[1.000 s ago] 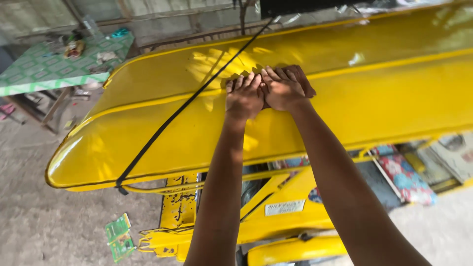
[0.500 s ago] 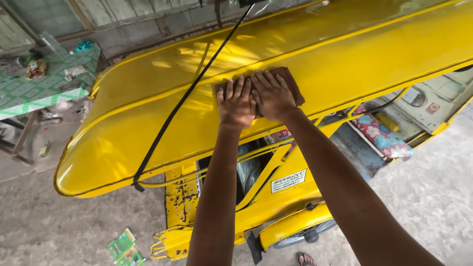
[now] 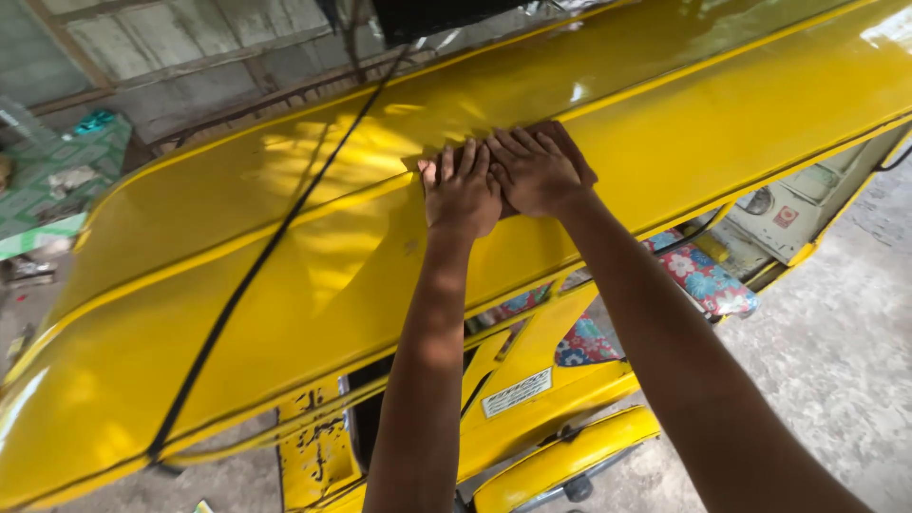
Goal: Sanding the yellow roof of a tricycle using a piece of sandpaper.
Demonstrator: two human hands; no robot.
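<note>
Both hands lie flat, palms down and fingers spread, on a brown cloth (image 3: 570,147) spread over the glossy yellow roof (image 3: 313,275) of a three-wheeled vehicle. The left hand (image 3: 463,193) presses the cloth's nearer left part; the right hand (image 3: 534,171) lies just beside it, touching it, with its fingers pointing up and to the left across the cloth. Neither hand is clenched: each is open and flattened on the fabric, pinning it to the roof, not gripping it.

The cloth shows only at the rim of the hands, a dark brown edge beyond the right hand's knuckles and fingertips. Its long axis seems to run along the roof's length, though most of it is covered. It sits just past the raised ridge that runs lengthwise down the roof, toward the far edge.

A thin black cable (image 3: 256,275) crosses the roof diagonally, from the far edge down to the near left corner, well apart from the hands. Below the roof's near edge a floral seat cushion (image 3: 698,275) shows inside the cabin.
</note>
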